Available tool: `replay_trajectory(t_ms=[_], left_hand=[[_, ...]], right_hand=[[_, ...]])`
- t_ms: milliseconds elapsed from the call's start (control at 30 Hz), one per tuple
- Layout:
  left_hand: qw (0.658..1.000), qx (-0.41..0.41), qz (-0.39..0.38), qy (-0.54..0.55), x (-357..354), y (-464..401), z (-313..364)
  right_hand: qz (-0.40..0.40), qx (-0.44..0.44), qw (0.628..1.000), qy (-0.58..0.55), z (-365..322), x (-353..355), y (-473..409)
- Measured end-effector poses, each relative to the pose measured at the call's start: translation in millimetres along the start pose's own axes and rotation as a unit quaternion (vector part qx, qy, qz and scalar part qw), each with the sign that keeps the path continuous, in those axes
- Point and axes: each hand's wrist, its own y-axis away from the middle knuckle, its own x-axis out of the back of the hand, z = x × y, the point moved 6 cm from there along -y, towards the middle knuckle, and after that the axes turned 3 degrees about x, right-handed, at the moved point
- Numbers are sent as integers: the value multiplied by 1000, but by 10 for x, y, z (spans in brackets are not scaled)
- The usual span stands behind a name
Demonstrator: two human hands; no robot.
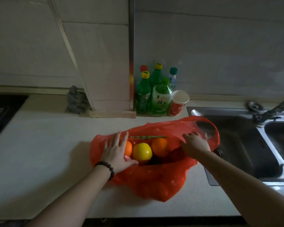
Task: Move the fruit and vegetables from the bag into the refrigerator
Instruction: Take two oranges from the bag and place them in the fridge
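- Here we see the red bag (pixel 154 182) lying open on the counter (pixel 40 153), beside the sink (pixel 236 145).
- Our left hand (pixel 116 151) presses its left rim, fingers spread flat.
- Our right hand (pixel 194 145) grips the right rim.
- Inside lie two oranges (pixel 159 146) and a yellow fruit (pixel 142 152).

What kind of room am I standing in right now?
Most likely a home kitchen. A stainless steel sink with a faucet is set into a pale countertop, drink bottles stand against the tiled wall, and a red bag of produce lies open.
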Motion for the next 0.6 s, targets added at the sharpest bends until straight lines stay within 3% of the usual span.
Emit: replay_trajectory(t_ms=[67,133,267,400,600], left_hand=[[997,-23,63,26,120,29,33],[993,-37,105,28,202,56,24],[998,-21,48,15,95,32,-65],[1000,-1,-21,9,-77,-35,-116],[999,19,-25,17,-159,-64,-64]], right_hand=[[98,57,994,-13,-216,149,131],[144,128,981,-35,-470,205,247],[80,220,972,20,-895,-8,206],[27,184,983,11,-976,-160,77],[-2,143,989,25,-985,-262,47]])
